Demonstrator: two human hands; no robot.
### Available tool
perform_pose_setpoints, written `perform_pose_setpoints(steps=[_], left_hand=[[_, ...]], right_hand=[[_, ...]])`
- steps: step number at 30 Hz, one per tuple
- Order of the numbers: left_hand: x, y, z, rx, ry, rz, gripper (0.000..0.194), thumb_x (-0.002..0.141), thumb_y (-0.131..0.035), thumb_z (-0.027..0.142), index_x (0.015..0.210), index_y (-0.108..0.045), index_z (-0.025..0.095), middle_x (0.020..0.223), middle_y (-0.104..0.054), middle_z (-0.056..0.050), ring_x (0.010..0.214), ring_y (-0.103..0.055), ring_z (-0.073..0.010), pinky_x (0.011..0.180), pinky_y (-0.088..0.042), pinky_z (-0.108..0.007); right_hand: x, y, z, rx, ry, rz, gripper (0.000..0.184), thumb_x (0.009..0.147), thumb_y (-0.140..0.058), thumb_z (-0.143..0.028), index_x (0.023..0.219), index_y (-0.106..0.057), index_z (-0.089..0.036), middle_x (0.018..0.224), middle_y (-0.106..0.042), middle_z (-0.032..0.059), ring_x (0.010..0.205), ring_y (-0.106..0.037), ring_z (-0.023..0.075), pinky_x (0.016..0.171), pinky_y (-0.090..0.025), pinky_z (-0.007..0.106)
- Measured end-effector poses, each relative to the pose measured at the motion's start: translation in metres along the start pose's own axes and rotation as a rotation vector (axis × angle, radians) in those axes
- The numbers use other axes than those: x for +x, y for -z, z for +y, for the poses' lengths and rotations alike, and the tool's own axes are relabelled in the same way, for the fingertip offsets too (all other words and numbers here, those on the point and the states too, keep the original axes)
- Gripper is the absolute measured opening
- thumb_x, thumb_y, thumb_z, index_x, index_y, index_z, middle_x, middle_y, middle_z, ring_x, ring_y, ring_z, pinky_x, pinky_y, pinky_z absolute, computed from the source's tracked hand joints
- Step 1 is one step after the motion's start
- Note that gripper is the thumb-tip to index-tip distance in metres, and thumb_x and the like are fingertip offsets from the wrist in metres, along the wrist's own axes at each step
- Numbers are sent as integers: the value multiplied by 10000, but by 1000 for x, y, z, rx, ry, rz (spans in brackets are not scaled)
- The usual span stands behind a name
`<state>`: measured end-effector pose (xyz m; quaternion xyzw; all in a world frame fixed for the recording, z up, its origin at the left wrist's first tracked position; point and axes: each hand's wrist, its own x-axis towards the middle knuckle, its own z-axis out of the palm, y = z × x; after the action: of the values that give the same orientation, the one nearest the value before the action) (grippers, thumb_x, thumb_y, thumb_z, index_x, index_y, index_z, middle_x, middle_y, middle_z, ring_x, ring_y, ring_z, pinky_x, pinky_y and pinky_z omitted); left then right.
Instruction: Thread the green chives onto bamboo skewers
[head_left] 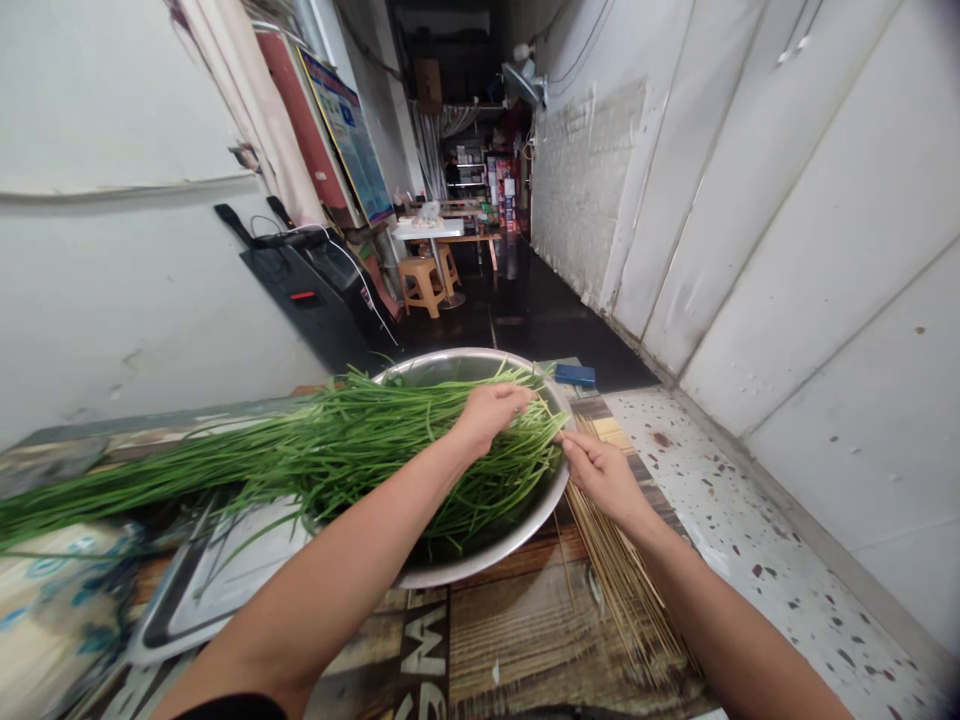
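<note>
- While the chives (405, 425) lie heaped in and across the steel bowl (517, 548), their long axis runs from your left to your right: green leaves trail far out over the bowl's left side, and the pale ends gather at its right.
- Those pale ends sit just beside the fingertips of both your hands; your right hand (600, 472) is nearer the bowl's right rim.
- Your right thumb and forefinger are pinched together at that rim; whether a stem or something else is caught between them, I cannot tell.
- Your left hand (495, 412) reaches over the heap with bent fingers, tips at the pale ends; its grip is hidden, so I cannot tell how far it is closed.
- Below your right hand, bamboo skewers (619, 560) lie crosswise to the chives on the wood-patterned table (517, 630).
- To your left are 1 tray (232, 570) and 1 plastic bag (60, 610), under the trailing leaves.
- Beyond the bowl's far right side rests 1 blue box (575, 375).
</note>
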<state>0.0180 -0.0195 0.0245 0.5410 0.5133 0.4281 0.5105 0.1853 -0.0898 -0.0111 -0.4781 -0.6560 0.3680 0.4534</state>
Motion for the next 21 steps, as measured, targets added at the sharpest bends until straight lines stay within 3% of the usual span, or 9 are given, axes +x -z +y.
perform_pose_setpoints(steps=[15,21], left_hand=[[1,0,-3,12,-31,-1,319,658,-655,373,834,-701,111,631,-557,-18,414,-268,-23,416,-162,-205],[2,0,-4,19,-45,4,326,659,-652,371,839,-709,106,634,-579,-33,417,-271,-27,427,-161,-212]], right_hand=[[0,0,2,22,-11,-14,396,868,-437,-389,1025,-667,-108,496,-431,-33,474,-385,105,475,-318,222],[1,-1,3,24,-10,7,388,853,-452,-398,1000,-680,-120,487,-448,-27,504,-429,122,494,-340,226]])
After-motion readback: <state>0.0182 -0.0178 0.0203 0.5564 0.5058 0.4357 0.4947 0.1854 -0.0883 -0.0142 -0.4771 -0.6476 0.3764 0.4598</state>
